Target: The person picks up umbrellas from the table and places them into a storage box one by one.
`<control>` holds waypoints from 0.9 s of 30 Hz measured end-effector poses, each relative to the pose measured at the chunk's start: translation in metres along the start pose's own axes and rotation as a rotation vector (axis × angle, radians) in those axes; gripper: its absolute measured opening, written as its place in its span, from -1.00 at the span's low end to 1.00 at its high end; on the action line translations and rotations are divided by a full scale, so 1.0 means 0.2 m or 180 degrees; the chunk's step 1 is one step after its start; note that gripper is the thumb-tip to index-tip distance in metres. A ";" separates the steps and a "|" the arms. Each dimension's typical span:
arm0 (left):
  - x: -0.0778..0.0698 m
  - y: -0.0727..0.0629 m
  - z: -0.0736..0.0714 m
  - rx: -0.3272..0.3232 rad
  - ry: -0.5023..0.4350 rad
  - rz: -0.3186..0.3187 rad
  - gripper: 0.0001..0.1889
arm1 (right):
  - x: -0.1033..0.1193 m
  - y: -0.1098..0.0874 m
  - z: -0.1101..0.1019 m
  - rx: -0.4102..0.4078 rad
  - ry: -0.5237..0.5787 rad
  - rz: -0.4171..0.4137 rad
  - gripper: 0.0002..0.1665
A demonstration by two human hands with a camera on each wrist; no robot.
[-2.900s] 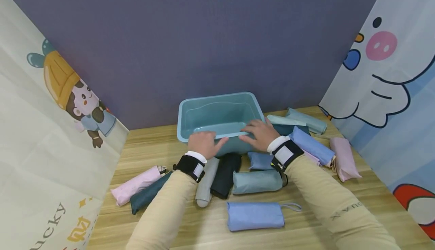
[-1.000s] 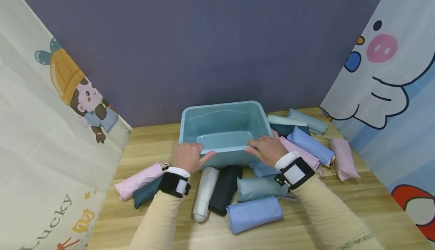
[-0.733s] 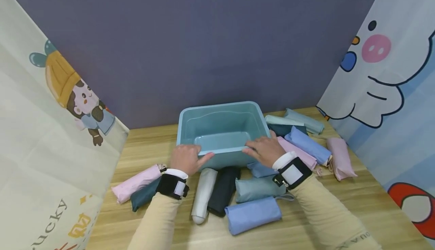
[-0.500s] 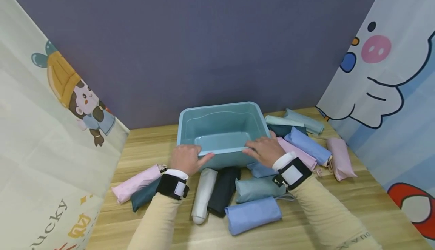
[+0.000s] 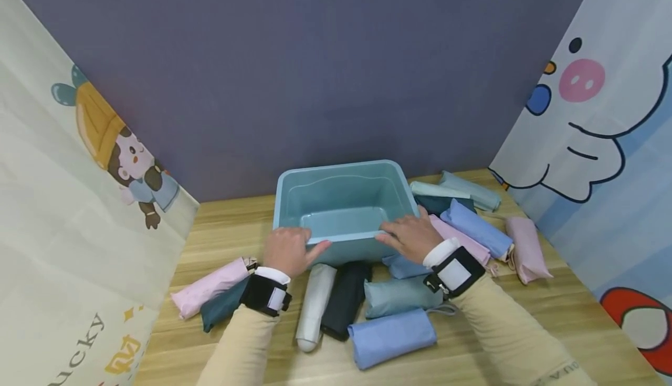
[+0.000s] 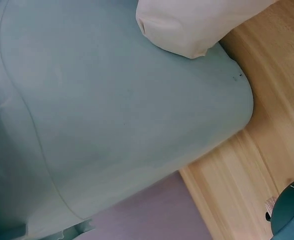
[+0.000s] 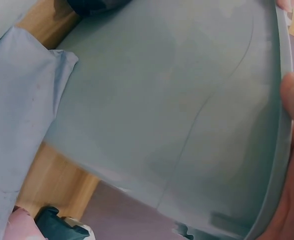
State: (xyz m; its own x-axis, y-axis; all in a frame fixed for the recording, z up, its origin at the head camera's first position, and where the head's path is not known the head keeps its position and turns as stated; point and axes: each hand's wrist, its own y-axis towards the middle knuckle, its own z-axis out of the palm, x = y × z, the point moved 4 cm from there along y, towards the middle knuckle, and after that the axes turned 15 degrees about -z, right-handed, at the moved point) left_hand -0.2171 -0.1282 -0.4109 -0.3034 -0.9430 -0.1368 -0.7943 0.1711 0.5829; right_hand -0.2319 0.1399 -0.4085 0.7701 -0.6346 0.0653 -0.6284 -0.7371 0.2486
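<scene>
The left hand (image 5: 287,251) and the right hand (image 5: 412,237) are both gripping the teal bin (image 5: 354,250), one at each near corner of its rim; the left hand's fingertips are curling out of sight, so their exact hold cannot be told. The bin is sitting upright between and just beyond the hands. Since both hands are holding only the near side, an uneven pull could, I judge, be twisting it askew, and a downward press could be tipping its far side up. Drawing it closer would probably be shoving the bundles in front of it, because a light grey bundle (image 5: 317,304), a black bundle (image 5: 346,301) and a dusty blue bundle (image 5: 403,266) are lying close against its near wall, between the forearms. A grey-green bundle (image 5: 401,297) is lying behind these, and a periwinkle bundle (image 5: 392,338) is resting nearest the person, likely next to be bumped. Outside the right hand, a pink bundle (image 5: 462,239), a bright blue bundle (image 5: 476,227) and a dark teal bundle (image 5: 443,204) are crowding that flank, so a sideways slip could be snagging them. Outside the left hand, a pale pink bundle (image 5: 212,286) is lying beside a deep green bundle (image 5: 223,305), leaving that side looser. Beyond both hands, a purple panel (image 5: 336,71) is blocking any far push.
</scene>
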 end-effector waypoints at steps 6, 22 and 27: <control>0.02 0.00 -0.01 0.0306 -0.0425 -0.0131 -0.53 | 0.00 0.00 -0.02 0.0079 0.0105 0.0020 -0.62; 0.18 0.05 -0.04 0.0272 -0.1098 -0.1321 -0.42 | -0.08 -0.07 -0.25 -0.0248 0.0633 0.0074 -0.47; 0.20 0.07 0.01 0.0695 -0.1313 -0.1821 -0.26 | -0.24 -0.14 -0.38 -0.0420 0.0493 0.0377 -0.47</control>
State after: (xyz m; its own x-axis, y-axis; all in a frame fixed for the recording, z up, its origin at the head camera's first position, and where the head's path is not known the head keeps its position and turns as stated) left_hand -0.2420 -0.1639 -0.4090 0.0506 -0.7252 -0.6867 -0.9613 -0.2217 0.1633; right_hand -0.2438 0.2091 -0.3460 0.7059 -0.6641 0.2464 -0.7034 -0.6164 0.3540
